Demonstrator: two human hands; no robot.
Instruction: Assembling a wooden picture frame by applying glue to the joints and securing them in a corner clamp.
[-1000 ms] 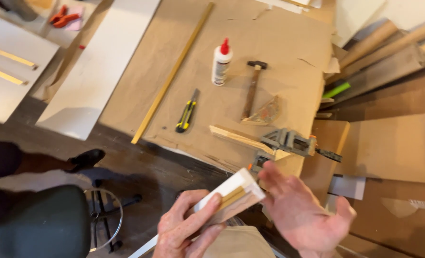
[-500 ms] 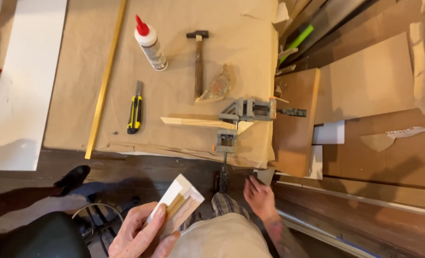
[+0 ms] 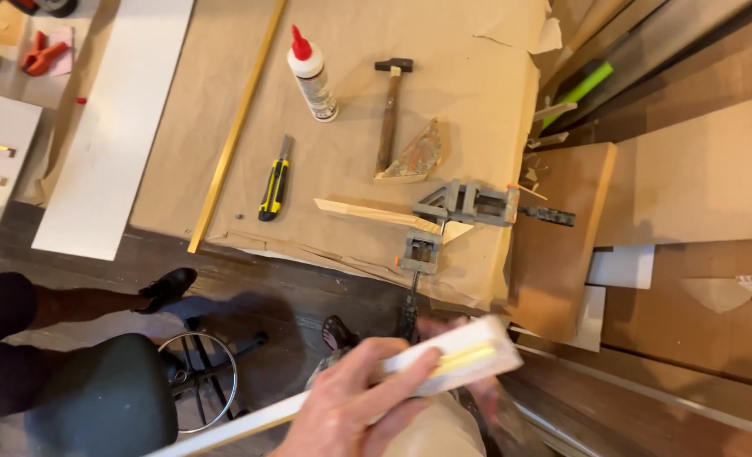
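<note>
Here the left hand (image 3: 355, 406) is clenched around a long white moulding strip (image 3: 456, 360) with a pale yellow inner edge, holding it low in the view, above the dark floor and just short of the paper-covered worktop (image 3: 477, 93). The right hand (image 3: 469, 398) shows only as a blur beneath the strip, and its grip cannot be told. On the worktop lie a corner clamp (image 3: 456, 211), hammer (image 3: 389, 110), glue bottle (image 3: 311, 72) and utility knife (image 3: 274, 182).
</note>
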